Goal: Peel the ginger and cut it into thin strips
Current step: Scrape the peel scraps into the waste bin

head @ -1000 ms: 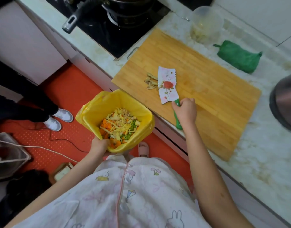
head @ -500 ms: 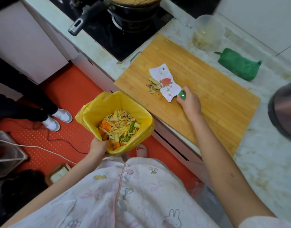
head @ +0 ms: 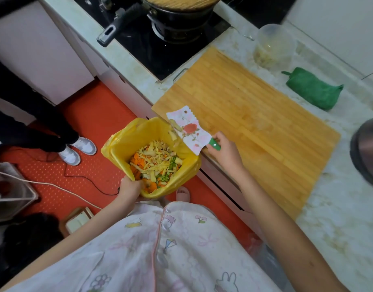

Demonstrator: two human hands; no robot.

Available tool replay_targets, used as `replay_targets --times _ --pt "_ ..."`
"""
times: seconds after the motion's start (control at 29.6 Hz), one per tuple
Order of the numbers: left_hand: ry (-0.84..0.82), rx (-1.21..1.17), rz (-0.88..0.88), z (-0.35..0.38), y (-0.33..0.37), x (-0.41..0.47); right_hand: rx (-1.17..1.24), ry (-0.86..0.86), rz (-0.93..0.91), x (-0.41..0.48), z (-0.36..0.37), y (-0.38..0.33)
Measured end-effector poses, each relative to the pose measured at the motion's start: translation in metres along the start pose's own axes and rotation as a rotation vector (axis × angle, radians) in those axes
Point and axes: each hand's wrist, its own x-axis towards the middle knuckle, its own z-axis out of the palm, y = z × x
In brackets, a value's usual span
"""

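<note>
1. The right hand (head: 225, 157) is gripping the knife (head: 191, 131) by its green handle.
2. Ginger peels (head: 174, 127) are sitting at the blade's edge, left of that hand.
3. The left hand (head: 129, 187) is clutching the bin (head: 137, 133) rim.

Open wood is offered across the middle of the cutting board (head: 255, 127); its lower-left corner is taken up by the knife (head: 189, 129), tilted over the yellow-lined bin (head: 139, 135); the upper right is blocked by a clear tub (head: 274, 47) and green cloth (head: 312, 89), the right edge by a metal pot (head: 367, 152), the upper left by a pan handle (head: 120, 24).
</note>
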Motion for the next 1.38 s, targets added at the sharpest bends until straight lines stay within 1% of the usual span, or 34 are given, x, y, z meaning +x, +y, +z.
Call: replay_targets --times 0.07,0.14,0.17,0.24,0.27,0.3,0.34,0.44,0.51,0.64,0.74,0.81,0.95,1.05,1.08,1.15,1.22,1.32,1.38 --pt "0.001 -0.006 -0.014 0.0 0.002 -0.001 -0.053 -0.05 -0.068 -0.01 0.005 -0.009" --pt "-0.003 -0.021 -0.033 -0.001 0.003 0.0 -0.208 -0.058 -0.209 -0.019 0.009 -0.016" --pt "-0.005 -0.025 -0.033 -0.002 0.003 -0.001 -0.271 -0.023 -0.297 -0.023 0.009 -0.019" --pt "-0.011 -0.024 -0.024 -0.003 0.003 0.0 -0.378 0.098 -0.488 -0.029 0.008 -0.022" --pt "-0.015 -0.023 -0.017 -0.003 0.002 0.001 -0.412 0.16 -0.543 -0.029 0.005 -0.022" --pt "-0.016 -0.027 -0.011 -0.003 0.002 0.001 -0.412 0.218 -0.539 -0.028 0.002 -0.022" --pt "-0.015 -0.031 -0.006 -0.004 0.002 0.001 -0.365 0.246 -0.467 -0.026 -0.003 -0.02" --pt "-0.023 -0.036 -0.005 -0.005 0.0 0.002 -0.158 0.302 -0.107 -0.021 -0.021 -0.005" --pt "-0.023 -0.041 -0.001 -0.006 0.0 0.002 -0.101 0.349 0.044 -0.019 -0.032 0.015" --pt "-0.034 -0.053 0.021 -0.007 0.0 0.002 0.002 0.447 0.232 -0.023 -0.048 0.041" --pt "-0.043 -0.063 0.021 -0.007 0.001 0.0 -0.011 0.463 0.254 -0.03 -0.046 0.047" --pt "-0.044 -0.064 0.026 -0.007 0.0 0.002 -0.039 0.415 0.222 -0.032 -0.038 0.043" --pt "-0.044 -0.072 0.023 -0.006 0.002 0.0 -0.138 0.217 0.14 -0.028 -0.002 0.009" --pt "-0.071 -0.099 0.024 -0.005 0.005 -0.005 -0.155 0.156 0.052 -0.022 0.022 -0.028" --pt "-0.071 -0.096 0.03 -0.005 0.005 -0.005 -0.181 0.136 0.01 -0.021 0.026 -0.037" --pt "-0.065 -0.092 0.036 -0.005 0.006 -0.004 -0.285 0.077 -0.136 -0.025 0.033 -0.05" --pt "-0.058 -0.077 0.037 -0.008 0.005 -0.003 -0.312 0.076 -0.287 -0.038 0.041 -0.054" --pt "-0.059 -0.037 0.044 -0.008 0.006 -0.003 -0.245 0.224 -0.366 -0.048 0.042 -0.049" --pt "-0.05 -0.027 0.039 -0.009 0.007 -0.002 -0.352 0.26 -0.446 -0.046 0.036 -0.049"
